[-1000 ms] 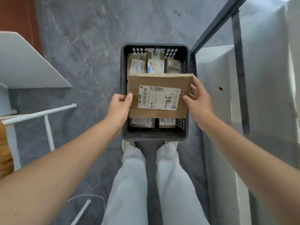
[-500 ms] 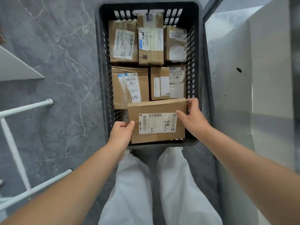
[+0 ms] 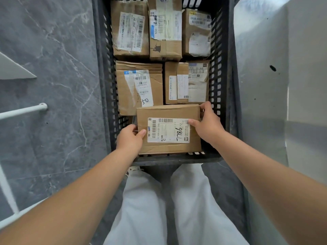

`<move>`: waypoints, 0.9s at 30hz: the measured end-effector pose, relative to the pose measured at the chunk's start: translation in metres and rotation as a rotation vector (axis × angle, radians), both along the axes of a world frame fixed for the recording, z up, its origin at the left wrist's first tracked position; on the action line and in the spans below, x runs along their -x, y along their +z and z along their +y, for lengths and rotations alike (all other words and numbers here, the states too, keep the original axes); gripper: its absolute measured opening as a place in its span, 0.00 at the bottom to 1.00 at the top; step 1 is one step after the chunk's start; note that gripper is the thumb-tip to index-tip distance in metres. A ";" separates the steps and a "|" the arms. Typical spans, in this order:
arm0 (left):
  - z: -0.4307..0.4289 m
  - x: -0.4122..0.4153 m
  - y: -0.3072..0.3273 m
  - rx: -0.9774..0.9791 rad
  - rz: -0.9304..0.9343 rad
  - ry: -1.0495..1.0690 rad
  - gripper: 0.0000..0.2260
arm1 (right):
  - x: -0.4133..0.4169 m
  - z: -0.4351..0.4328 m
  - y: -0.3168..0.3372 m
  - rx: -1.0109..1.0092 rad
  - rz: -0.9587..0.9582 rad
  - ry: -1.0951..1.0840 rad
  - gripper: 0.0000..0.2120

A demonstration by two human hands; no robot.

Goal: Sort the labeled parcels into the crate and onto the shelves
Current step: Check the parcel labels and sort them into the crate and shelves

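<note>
A brown cardboard parcel (image 3: 169, 129) with a white label marked 786 by hand sits low at the near end of the dark plastic crate (image 3: 178, 159). My left hand (image 3: 130, 139) grips its left edge, thumb on top. My right hand (image 3: 207, 123) grips its right edge, thumb on the label and fingers over the far corner. Beyond it lie several other labeled cardboard parcels, among them one marked 50 (image 3: 139, 85) and one with stacked labels (image 3: 188, 82).
The crate stands on a grey marbled floor (image 3: 53, 68). A white metal rack (image 3: 23, 110) is at the left, with a white shelf corner (image 3: 14, 71) above it. A grey shelf unit (image 3: 283, 85) rises at the right. My legs in white trousers (image 3: 159, 209) stand just behind the crate.
The parcel has gone from above the crate down into its near end, with both hands on it. The camera has come much closer to the crate.
</note>
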State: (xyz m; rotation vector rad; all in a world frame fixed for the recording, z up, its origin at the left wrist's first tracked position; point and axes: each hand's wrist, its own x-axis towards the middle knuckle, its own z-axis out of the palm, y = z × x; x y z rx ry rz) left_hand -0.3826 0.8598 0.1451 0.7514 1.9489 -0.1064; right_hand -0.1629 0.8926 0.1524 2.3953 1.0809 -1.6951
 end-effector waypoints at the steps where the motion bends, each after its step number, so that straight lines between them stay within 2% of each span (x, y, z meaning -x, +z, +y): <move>1: 0.000 0.000 -0.002 -0.008 -0.001 0.010 0.14 | 0.000 -0.001 -0.003 -0.015 0.005 -0.016 0.19; 7: 0.003 -0.002 -0.009 -0.041 0.007 0.035 0.09 | 0.002 0.007 -0.018 -0.107 0.008 -0.045 0.17; 20: 0.010 -0.010 -0.006 0.037 0.070 -0.084 0.12 | 0.004 0.013 -0.020 -0.077 0.000 -0.023 0.20; 24: 0.009 0.000 -0.007 0.006 -0.045 -0.023 0.12 | 0.007 0.009 -0.019 -0.084 -0.007 -0.052 0.22; 27: 0.009 0.011 0.000 0.019 -0.124 0.006 0.13 | 0.007 0.005 -0.012 -0.061 0.015 -0.113 0.31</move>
